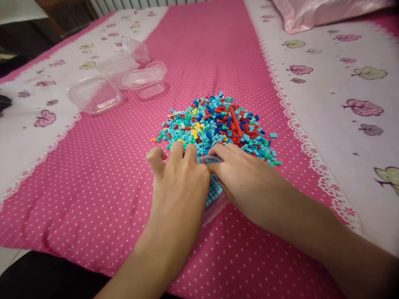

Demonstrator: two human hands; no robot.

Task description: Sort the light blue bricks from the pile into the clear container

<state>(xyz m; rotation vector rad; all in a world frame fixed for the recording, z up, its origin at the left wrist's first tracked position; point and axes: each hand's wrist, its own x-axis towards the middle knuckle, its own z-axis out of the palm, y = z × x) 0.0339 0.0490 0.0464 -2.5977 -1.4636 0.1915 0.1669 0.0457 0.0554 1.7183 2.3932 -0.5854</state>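
A clear plastic container (215, 212) with light-blue toy bricks (214, 192) in it lies under my two hands. Its curved far rim shows between them. My left hand (181, 178) is over the container's left side, knuckles up and fingers curled down; the little finger is bent out to the left. From the right, my right hand (240, 172) meets it, with thumb and forefinger brought together at the far rim. The fingertips of both hands are mostly hidden, so whatever they pinch does not show. Just beyond the hands rises a pile of small toy bricks (208, 120) in blue, red, green and yellow.
Several clear plastic containers (96, 95) are grouped at the left on the pink dotted bedspread (102, 166). A long red piece (236, 121) lies on top of the pile. At the far right is a shiny pink pillow (311, 16). The bed's near edge shows at the lower left.
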